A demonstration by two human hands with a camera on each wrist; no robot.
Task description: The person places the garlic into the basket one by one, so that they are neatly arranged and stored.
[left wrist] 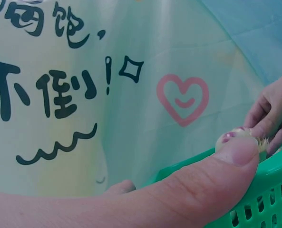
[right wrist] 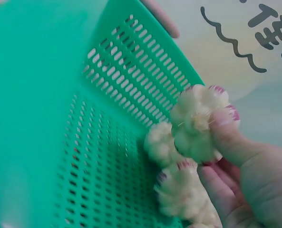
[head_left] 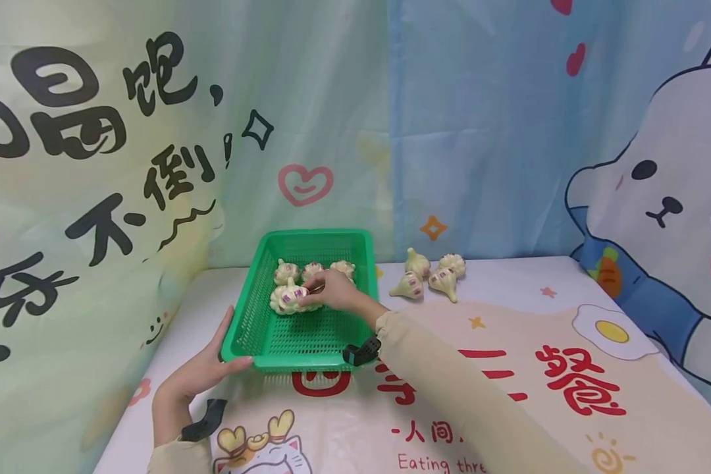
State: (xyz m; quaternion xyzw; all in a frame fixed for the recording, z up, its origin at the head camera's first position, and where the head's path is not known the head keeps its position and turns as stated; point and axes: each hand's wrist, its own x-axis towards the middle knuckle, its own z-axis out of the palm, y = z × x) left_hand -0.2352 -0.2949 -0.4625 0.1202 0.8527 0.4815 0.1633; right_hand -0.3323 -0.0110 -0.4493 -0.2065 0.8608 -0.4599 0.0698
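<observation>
A green plastic basket [head_left: 299, 362] with slotted walls stands on the table. My left hand [head_left: 192, 372] is at its near left corner, with the thumb lying straight by the front rim and the fingers stretched along the outside of the left wall. Over the inside of the basket my right hand [head_left: 334, 291] pinches a garlic bulb [right wrist: 190, 126] between thumb and fingers, root end showing in the right wrist view. Several other garlic bulbs [head_left: 287, 272] lie in the back half of the basket, partly hidden by the held bulb and the right hand.
To the right of the basket, several garlic bulbs [head_left: 417, 263] sit in a loose group on the printed tablecloth [head_left: 509, 421]. A printed curtain [head_left: 462, 131] hangs directly behind the table and along its left side.
</observation>
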